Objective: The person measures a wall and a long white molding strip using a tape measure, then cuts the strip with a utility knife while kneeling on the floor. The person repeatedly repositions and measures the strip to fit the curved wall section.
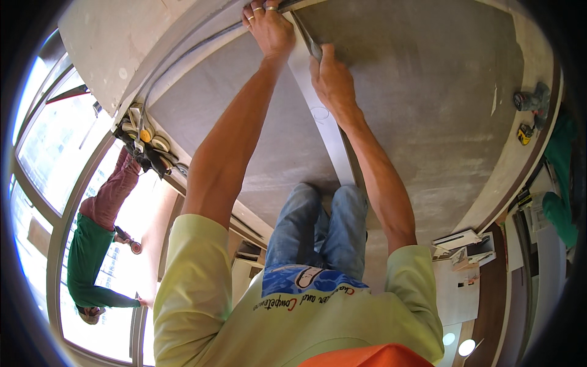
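Note:
A long white strip point(321, 116) lies across a large grey-brown board point(428, 92), running from near my knees to the far edge. At its far end my left hand point(269, 30) bears down with bent fingers closed over the strip's left edge; rings show on the fingers, and the fingertips are partly hidden. My right hand point(334, 79) is beside the strip's right edge, closed round a slim grey tapered tool point(313, 46) that points away from me. The tool's blade-like front lies along the strip; its exact kind is unclear.
A cordless drill point(537, 103) and a yellow-black battery point(524, 134) lie on the board's right border. Tape rolls point(160, 144) and a black bag point(147, 160) sit at the left corner, near a cable point(183, 55). A person in green point(92, 257) is by the windows; green clothing point(557, 217) shows at right.

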Demonstrator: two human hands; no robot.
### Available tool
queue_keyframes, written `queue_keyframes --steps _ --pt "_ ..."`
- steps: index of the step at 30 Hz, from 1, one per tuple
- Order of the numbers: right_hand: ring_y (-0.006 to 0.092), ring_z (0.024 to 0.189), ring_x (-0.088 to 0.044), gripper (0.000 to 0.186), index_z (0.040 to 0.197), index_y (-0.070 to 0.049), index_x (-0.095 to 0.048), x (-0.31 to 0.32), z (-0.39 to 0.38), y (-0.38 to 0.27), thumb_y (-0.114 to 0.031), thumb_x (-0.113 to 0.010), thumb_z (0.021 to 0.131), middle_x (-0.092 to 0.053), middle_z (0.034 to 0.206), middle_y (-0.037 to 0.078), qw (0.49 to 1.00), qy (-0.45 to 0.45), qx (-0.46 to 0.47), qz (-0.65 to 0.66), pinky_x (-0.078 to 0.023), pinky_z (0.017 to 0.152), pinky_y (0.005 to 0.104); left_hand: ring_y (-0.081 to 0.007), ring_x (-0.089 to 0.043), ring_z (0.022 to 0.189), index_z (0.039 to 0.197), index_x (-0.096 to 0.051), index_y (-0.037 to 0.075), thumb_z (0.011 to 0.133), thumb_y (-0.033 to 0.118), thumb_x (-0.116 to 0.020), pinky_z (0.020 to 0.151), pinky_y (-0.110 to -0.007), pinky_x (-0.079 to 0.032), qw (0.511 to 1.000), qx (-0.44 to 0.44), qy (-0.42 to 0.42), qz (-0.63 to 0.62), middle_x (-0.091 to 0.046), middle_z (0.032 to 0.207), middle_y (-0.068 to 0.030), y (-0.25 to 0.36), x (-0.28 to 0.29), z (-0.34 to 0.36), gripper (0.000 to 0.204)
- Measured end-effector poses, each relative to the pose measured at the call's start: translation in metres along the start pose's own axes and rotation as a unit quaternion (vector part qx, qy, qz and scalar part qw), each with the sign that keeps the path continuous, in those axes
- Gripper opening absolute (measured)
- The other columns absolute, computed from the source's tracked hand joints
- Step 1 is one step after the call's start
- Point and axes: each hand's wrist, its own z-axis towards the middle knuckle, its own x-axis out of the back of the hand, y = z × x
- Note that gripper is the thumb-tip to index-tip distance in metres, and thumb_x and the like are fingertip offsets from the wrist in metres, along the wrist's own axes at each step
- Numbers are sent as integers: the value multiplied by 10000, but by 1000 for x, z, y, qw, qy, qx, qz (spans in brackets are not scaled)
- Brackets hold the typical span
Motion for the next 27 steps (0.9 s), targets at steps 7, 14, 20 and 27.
queue_keyframes --steps 7,14,20,27 --pt "395 668 -642 237 1108 -20 -460 -8 2 -6 -212 -547 1000 -634 695 176 998 16 5 -54 -527 657 492 -382 -536 1137 1047 -674 101 847 -34 -469 993 -504 -393 1000 0 -9 -14 -640 1150 -145 -1 -1 0 316" --pt "485 845 -648 390 1289 21 -411 -12 -47 40 -226 -520 1007 -662 923 305 998 0 4 -57 -507 738 554 -385 -560 1066 1039 -667 95 844 -39 -471 950 -504 -410 999 -41 17 -22 -650 1107 -141 -4 -5 1 307" --pt "469 906 -643 273 1203 -22 -442 -21 -236 141 -148 -550 985 -641 1019 293 988 -68 -122 -68 -523 738 534 -383 -556 1059 1042 -669 98 846 -38 -451 954 -502 -407 999 -29 17 -28 -652 1099 -139 -5 -1 -2 323" --pt "479 823 -639 246 1118 2 -471 4 -107 52 -204 -535 1000 -655 913 275 999 1 -30 -30 -508 709 539 -402 -543 1087 1077 -672 106 849 -36 -436 974 -517 -401 999 -29 12 15 -643 1127 -152 -7 -2 -11 358"
